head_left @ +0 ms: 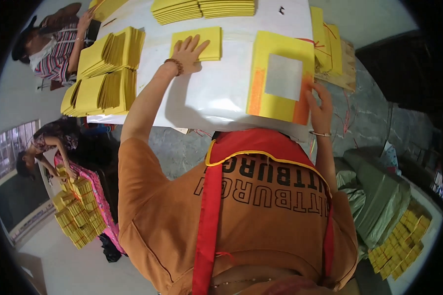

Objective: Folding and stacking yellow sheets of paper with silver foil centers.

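Note:
My left hand [189,53] lies flat with its fingers spread on a folded yellow paper [212,45] on the white table. A beaded bracelet circles that wrist. At the table's right near corner, my right hand [322,104] grips the right edge of a large yellow paper sheet [262,49]. This sheet bears orange bands along its sides and a silver-grey rectangle in the middle. How many sheets lie under it I cannot tell.
Folded yellow papers [118,49] stand in stacks at the table's left, with more stacks [202,11] at the far edge. Yellow papers with red ties [330,46] lie on a board to the right. Bundled yellow papers [398,246] sit lower right. Two other people work at the left.

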`<state>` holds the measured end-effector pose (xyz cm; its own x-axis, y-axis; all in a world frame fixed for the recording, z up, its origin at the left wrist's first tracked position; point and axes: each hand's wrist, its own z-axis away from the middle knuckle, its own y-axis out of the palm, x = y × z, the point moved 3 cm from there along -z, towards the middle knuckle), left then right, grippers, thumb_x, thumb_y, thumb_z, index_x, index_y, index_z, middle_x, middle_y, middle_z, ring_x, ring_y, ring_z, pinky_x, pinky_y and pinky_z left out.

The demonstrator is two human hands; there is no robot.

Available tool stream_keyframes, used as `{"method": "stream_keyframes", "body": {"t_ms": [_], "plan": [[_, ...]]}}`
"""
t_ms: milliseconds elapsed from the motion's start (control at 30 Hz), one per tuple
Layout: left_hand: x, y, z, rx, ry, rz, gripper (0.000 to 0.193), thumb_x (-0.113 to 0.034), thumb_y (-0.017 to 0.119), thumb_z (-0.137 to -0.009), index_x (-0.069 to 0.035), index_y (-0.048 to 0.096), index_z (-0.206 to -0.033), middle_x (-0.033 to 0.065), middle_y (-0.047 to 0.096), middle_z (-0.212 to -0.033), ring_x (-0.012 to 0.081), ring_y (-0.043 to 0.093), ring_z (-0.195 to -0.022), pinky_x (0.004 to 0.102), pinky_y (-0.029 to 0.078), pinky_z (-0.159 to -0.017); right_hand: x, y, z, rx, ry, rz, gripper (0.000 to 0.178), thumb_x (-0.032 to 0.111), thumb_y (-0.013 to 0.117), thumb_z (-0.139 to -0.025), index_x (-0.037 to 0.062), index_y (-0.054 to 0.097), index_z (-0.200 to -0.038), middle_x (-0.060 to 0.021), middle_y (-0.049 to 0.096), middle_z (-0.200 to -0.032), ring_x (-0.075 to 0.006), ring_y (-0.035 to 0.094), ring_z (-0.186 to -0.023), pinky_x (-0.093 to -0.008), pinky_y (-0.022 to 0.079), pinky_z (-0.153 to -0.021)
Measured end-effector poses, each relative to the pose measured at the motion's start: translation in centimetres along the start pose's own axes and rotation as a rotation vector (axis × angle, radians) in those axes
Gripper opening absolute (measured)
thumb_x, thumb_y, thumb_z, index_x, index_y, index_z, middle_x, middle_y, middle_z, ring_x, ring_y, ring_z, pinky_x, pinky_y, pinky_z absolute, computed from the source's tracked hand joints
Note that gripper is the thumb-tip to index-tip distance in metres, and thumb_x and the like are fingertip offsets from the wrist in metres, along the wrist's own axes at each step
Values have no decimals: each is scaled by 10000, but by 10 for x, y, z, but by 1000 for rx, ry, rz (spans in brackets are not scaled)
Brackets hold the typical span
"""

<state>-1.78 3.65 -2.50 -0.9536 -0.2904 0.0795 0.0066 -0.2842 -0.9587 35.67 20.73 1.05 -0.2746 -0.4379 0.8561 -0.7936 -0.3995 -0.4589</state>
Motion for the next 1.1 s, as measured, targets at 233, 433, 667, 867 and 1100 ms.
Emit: {"method": "stream_keyframes", "body": {"t_ms": [233,433,667,867,1100], "plan": [[-103,-63,14,-390,402,358,642,-192,651,-700,-192,426,-1301,128,372,-1353,300,363,-1216,472,295,-948,2,8,3,120,-138,96,246,123,670,-740,71,645,-979,-106,554,-1100,-273,515,-1047,-352,408,-895],[-214,-88,55,-405,718,299,522,-352,654,-748,-89,529,-1182,110,521,-1174,284,488,-997,384,374,-848,-5,7,2,130,-140,20,207,123,668,-752,71,655,-953,-92,542,-1106,-239,498,-1080,-325,389,-924],[-214,-85,52,-421,770,462,292,-227,627,-799,-52,607,-1032,82,601,-972,241,540,-852,328,427,-746,-23,11,2,174,-43,-183,200,158,641,-788,44,667,-951,-76,511,-1148,-198,471,-1096,-305,387,-922],[-207,-88,40,-259,581,891,167,-172,594,-823,-14,644,-846,125,616,-749,274,588,-696,339,465,-619,-29,10,2,221,53,-402,221,175,535,-881,15,667,-958,-57,493,-1157,-163,444,-1110,-280,374,-926],[-200,-78,31,32,337,1126,161,-147,595,-816,2,652,-845,71,596,-645,120,529,-570,259,429,-540,-37,15,0,232,87,-408,252,190,511,-901,-3,671,-929,-50,488,-1164,-150,447,-1112,-261,379,-923]]}}
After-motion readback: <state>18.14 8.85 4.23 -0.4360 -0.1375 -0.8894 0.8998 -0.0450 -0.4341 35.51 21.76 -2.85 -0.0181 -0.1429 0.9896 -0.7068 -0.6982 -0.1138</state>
